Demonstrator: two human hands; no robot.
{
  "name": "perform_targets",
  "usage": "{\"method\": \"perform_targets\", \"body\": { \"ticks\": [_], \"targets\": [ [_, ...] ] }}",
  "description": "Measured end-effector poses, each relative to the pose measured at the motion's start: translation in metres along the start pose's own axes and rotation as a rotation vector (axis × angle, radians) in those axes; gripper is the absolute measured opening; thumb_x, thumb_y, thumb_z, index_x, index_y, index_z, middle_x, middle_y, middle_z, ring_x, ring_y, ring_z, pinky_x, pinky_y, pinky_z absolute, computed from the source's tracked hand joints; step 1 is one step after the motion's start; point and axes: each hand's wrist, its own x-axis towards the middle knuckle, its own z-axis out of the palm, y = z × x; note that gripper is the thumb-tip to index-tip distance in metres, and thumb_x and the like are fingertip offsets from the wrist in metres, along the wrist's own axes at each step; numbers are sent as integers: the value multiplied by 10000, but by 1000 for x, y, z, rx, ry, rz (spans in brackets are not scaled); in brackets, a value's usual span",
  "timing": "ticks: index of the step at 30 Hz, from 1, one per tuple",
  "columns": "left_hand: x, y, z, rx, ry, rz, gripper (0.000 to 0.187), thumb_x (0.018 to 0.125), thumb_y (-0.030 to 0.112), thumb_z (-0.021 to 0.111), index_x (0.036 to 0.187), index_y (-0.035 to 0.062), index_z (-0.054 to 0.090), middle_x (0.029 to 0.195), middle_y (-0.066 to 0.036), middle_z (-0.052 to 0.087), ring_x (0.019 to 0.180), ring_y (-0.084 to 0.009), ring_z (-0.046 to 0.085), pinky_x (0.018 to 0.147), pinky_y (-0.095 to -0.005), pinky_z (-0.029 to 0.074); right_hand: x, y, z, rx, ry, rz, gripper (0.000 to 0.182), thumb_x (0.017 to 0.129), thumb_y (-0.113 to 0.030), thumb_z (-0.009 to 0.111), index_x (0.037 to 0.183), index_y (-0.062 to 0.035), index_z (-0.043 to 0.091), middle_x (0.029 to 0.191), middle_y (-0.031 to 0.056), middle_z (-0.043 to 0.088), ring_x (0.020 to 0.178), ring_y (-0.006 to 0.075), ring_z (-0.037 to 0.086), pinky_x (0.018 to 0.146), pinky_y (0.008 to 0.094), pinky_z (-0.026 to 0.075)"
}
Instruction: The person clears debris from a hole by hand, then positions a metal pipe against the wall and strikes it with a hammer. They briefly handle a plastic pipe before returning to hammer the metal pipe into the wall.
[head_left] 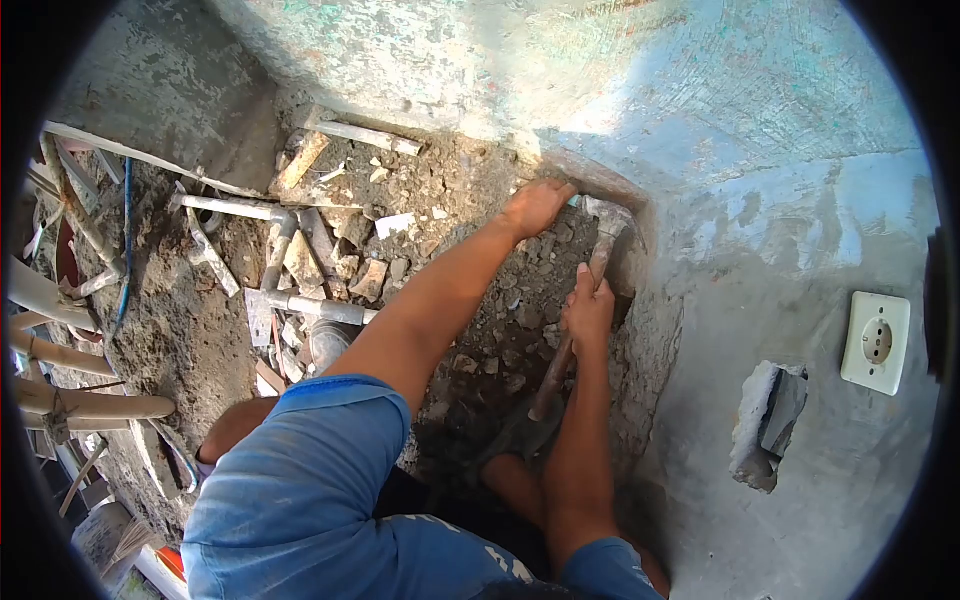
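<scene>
My right hand (588,308) is wrapped round the wooden handle of a hammer (553,380), fairly near its metal head. The hammer's head lies in the far corner of the dug-out floor, close to the base of the walls. Just left of that head, my left hand (537,210) is closed on what looks like a chisel (574,201). Only its turquoise end shows, beside the hammer head; my fingers hide the rest. Broken rubble (525,315) and loose soil lie beneath both hands.
Plastic pipes (275,245) cross the rubble on the left, with broken tile and wood pieces around. A blue hose (125,245) and bamboo poles (90,400) are farther left. The right wall holds a power socket (877,343) and a rough hole (770,425).
</scene>
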Motion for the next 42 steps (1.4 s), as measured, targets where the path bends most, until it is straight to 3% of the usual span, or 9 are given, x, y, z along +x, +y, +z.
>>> {"method": "perform_targets", "body": {
  "ticks": [1, 7, 13, 21, 29, 30, 35, 37, 42],
  "targets": [
    [-8, 1, 5, 44, -50, 9, 353, 863, 49, 468, 1208, 63, 545, 1100, -190, 607, 1057, -363, 570, 934, -427, 455, -8, -25, -16, 86, -43, 153, 366, 964, -330, 523, 967, 35, 547, 592, 21, 482, 451, 113, 461, 430, 257, 386],
    [-15, 6, 3, 93, 40, 109, 277, 879, 74, 456, 1134, 27, 553, 1100, -165, 591, 1068, -339, 553, 935, -399, 446, -1, -165, -96, 643, 421, -348, 352, 983, -335, 486, 782, -73, 365, 557, 1, 362, 431, 87, 330, 400, 261, 321],
    [-15, 17, 3, 91, 208, 279, 293, 828, 52, 506, 1117, 36, 546, 1053, -145, 585, 1043, -324, 557, 916, -399, 454, -26, -146, -99, 654, 526, -353, 365, 982, -361, 481, 809, -53, 391, 594, 27, 393, 447, 102, 341, 411, 269, 325],
    [-17, 18, 3, 198, 103, 0, 321, 826, 63, 515, 1145, 104, 515, 1064, -139, 551, 1057, -312, 550, 876, -405, 489, -27, -146, -93, 707, 425, -303, 353, 976, -377, 497, 833, -66, 409, 607, 29, 403, 450, 101, 336, 404, 265, 308],
    [-34, 26, 5, 242, 279, 8, 320, 776, 26, 565, 1088, 73, 514, 1039, -159, 565, 1063, -343, 539, 916, -416, 456, -27, -143, -99, 730, 424, -296, 343, 973, -384, 503, 838, -84, 407, 594, 16, 390, 439, 87, 321, 397, 253, 284],
    [-37, 22, 1, 199, 67, -118, 317, 780, 26, 559, 1089, 76, 510, 1042, -160, 568, 1066, -352, 538, 918, -419, 457, -27, -144, -99, 735, 428, -303, 342, 973, -384, 505, 838, -86, 405, 594, 17, 390, 439, 88, 320, 398, 253, 283],
    [-43, 62, -5, -19, -78, -166, 322, 753, 3, 566, 1068, 52, 517, 1069, -169, 570, 1083, -349, 535, 916, -419, 456, -23, -140, -100, 778, 408, -294, 339, 972, -385, 507, 843, -90, 401, 597, 20, 396, 437, 92, 320, 402, 258, 287],
    [-45, 68, -1, 31, 201, 51, 317, 725, -19, 574, 1033, 39, 531, 1067, -170, 567, 1074, -353, 537, 911, -421, 459, -23, -141, -99, 750, 449, -282, 338, 974, -383, 504, 843, -90, 399, 599, 23, 396, 437, 93, 321, 397, 259, 282],
    [-25, 32, 9, 14, 357, 0, 370, 679, -50, 599, 1033, 37, 541, 1064, -162, 567, 1061, -358, 542, 907, -424, 466, -24, -142, -101, 773, 429, -275, 334, 973, -389, 499, 840, -97, 407, 605, 15, 387, 447, 89, 324, 402, 253, 299]
  ]
}}
